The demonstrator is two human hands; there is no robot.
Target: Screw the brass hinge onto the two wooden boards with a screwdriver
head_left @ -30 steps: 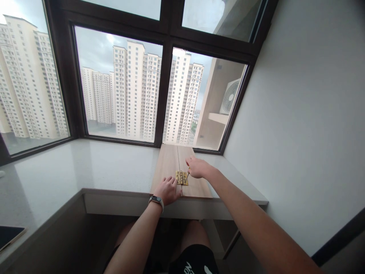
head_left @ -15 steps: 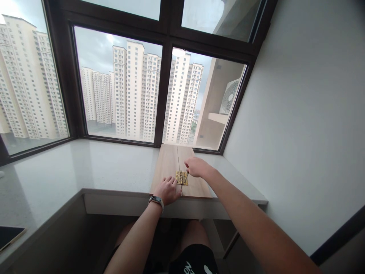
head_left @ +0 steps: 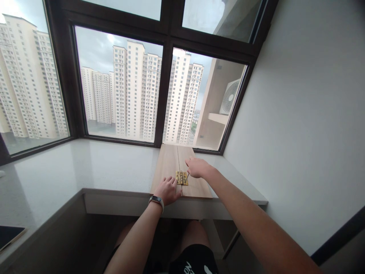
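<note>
Two pale wooden boards (head_left: 166,163) lie side by side on the white counter, with a thin seam between them. A brass hinge (head_left: 181,177) straddles the seam near the front edge. My left hand (head_left: 168,190) rests on the boards just left of the hinge, fingers spread and thumb reaching across the seam. My right hand (head_left: 196,167) is closed around a screwdriver (head_left: 187,176), its handle mostly hidden in the fist. The thin shaft slants down to the hinge's right leaf. Which screw the tip meets is too small to tell.
The white counter (head_left: 114,167) runs along dark-framed windows (head_left: 165,91) and turns toward me on the left. A dark flat object (head_left: 10,235) sits at its left edge. A white wall (head_left: 299,114) rises on the right. My legs are beneath the counter.
My right hand has shifted and turned very slightly at the screwdriver. My left hand, the boards and the hinge stay in place.
</note>
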